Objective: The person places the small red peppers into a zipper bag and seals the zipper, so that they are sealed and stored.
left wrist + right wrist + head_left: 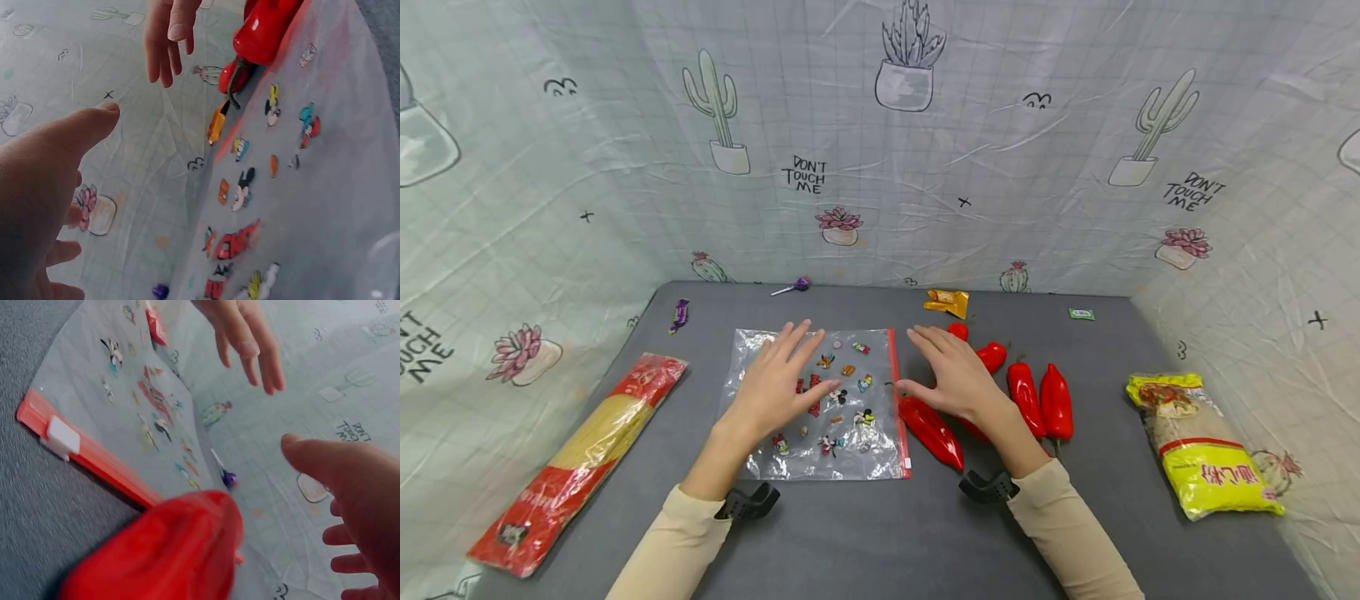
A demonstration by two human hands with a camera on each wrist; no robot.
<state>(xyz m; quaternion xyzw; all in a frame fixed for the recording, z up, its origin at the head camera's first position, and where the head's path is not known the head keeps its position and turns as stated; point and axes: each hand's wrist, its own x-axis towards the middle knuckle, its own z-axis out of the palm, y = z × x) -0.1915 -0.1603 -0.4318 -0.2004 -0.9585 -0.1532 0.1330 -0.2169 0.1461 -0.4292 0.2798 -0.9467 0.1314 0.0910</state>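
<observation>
A clear zip bag printed with small cartoon figures lies flat on the grey table, its red zip edge and white slider toward the right. Above the bag's left half hovers my left hand, fingers spread and holding nothing. My right hand hangs over the red peppers with fingers extended, also without anything in it. One red pepper lies right beside the zip edge; two more, a pepper and another pepper, lie to the right. The right hand and forearm partly hide other peppers.
On the left lies a red-and-yellow noodle packet; on the right, a yellow packet. Along the back are a purple-wrapped candy, a lollipop, a golden packet and a small green packet. A printed curtain surrounds the table.
</observation>
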